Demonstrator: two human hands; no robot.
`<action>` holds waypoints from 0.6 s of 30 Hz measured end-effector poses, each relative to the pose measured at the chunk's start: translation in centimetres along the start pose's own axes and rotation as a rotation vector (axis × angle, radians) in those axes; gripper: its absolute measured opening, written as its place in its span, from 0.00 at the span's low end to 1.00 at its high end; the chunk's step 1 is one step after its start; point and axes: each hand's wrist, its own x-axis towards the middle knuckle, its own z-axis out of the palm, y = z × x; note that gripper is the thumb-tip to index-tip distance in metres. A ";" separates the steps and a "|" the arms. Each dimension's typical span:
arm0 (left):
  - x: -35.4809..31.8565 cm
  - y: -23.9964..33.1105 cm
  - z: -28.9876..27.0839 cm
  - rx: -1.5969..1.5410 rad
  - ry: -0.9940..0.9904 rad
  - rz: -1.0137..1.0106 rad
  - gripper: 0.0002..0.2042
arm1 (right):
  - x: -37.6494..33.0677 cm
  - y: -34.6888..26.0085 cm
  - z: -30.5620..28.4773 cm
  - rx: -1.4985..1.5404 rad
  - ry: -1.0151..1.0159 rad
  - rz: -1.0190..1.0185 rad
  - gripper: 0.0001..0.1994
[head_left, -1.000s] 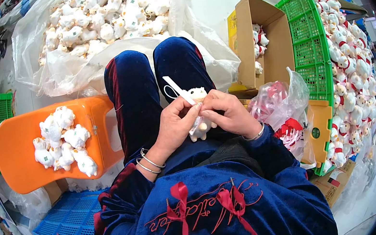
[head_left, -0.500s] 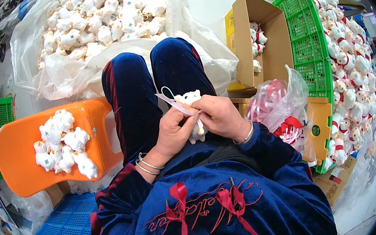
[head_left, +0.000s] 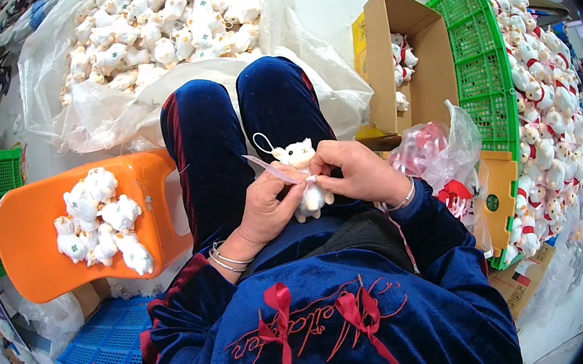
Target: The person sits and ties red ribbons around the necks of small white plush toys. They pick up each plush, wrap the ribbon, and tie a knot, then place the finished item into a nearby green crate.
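A small white plush animal with a thin white hanging loop stands upright on my lap, between my hands. A pale pink ribbon crosses at its neck. My left hand is closed, pinching the ribbon, with one end sticking out up and left. On the other side my right hand is closed too, its thumb and forefinger pinching the ribbon at the toy's neck. A pinkish strand hangs below my right wrist. The crossing itself is partly covered by my fingertips.
Several plush toys lie on an orange stool at my left. Ahead, a clear plastic sheet holds a large toy heap. To my right are a cardboard box, a bag of ribbons and a green crate beside red-scarfed toys.
My right hand has shifted slightly right, and its fingers have spread a little from the left ones. The pinkish strand now shows below my right wrist. More of the toy's body is visible.
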 end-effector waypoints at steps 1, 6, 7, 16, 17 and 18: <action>0.0 0.0 0.0 0.000 -0.002 -0.008 0.05 | 0.0 0.0 0.2 -0.030 0.013 0.000 0.06; 0.0 0.1 0.1 0.006 0.027 -0.030 0.04 | 0.1 -0.1 1.9 -0.227 0.129 -0.028 0.07; 0.0 0.1 0.2 -0.001 0.041 -0.021 0.04 | 0.0 -0.2 2.4 -0.205 0.174 0.014 0.07; -0.1 -0.4 0.5 -0.060 0.049 0.037 0.04 | 0.0 0.2 2.1 -0.183 0.148 -0.110 0.08; -0.3 -0.5 0.5 -0.067 0.053 0.013 0.04 | 0.0 0.2 1.5 -0.127 0.097 -0.077 0.08; -0.3 -0.5 0.4 -0.059 0.047 0.025 0.04 | -0.1 0.2 0.7 -0.071 0.045 -0.045 0.07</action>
